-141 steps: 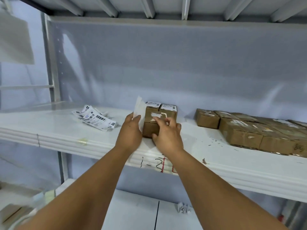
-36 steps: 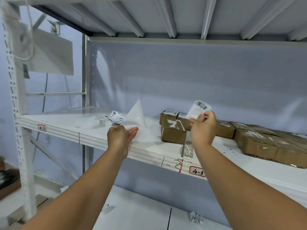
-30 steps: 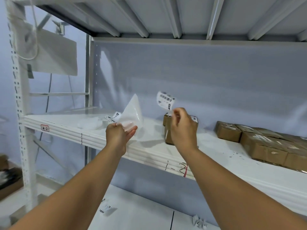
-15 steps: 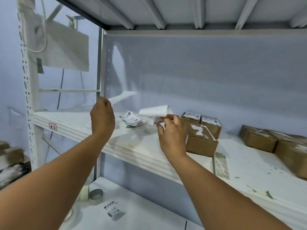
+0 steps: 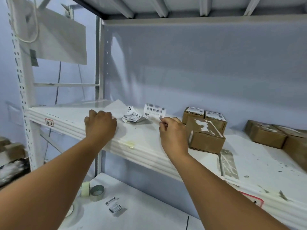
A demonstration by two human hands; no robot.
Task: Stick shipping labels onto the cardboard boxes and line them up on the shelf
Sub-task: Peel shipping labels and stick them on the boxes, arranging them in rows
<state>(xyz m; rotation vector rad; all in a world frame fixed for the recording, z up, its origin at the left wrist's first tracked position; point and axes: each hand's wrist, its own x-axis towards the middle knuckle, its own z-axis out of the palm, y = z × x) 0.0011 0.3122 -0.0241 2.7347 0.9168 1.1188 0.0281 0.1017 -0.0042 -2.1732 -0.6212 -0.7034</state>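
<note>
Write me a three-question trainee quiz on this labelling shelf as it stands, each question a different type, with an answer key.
1. Multiple choice: what does the right hand pinch? A) a tape roll B) a label C) a box flap
2. True or false: the tape rolls lie on the shelf below the one that holds the boxes.
3. Fill in: ___ boxes with printed labels on top stand right behind the front box.

Key: 1 B; 2 true; 3 two.
</note>
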